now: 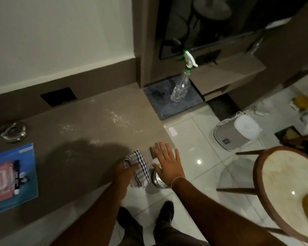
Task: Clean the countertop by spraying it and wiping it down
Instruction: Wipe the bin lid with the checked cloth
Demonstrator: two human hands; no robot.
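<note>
- Brown matte stone table (89,121): white specks and streaks lie scattered over its middle and far-right part; near part in shadow.
- Checked black-and-white cloth (138,167): bunched at the table's near right corner, part of it draped over the edge.
- Left hand (124,172): grip closed on the cloth, pressing it at the corner.
- Right hand (168,163): fingers spread, palm down, grip open and holding nothing; it hovers just past the table's right edge, above the floor.
- Clear plastic spray bottle with white-and-green trigger (182,82): stands tilted on a grey mat on the floor, beyond the table's far right corner, well apart from both hands.
- Risk (judgement): the cloth is at the very corner; a sweep to the right would push specks off onto the pale tiled floor (194,139), not gather them.
- Risk: a shiny metal container (159,180) sits on the floor just below the corner, under the right hand; debris or the cloth could drop into it.
- Risk: reaching for the bottle means leaning far; its tilt suggests it could tip.
- Open room: middle of the table is bare. Left side carries a blue folder (12,178) and a glass ashtray (13,131); wide strokes leftward would hit them.
- Round wooden-rimmed side table (283,183) crowds the right.
</note>
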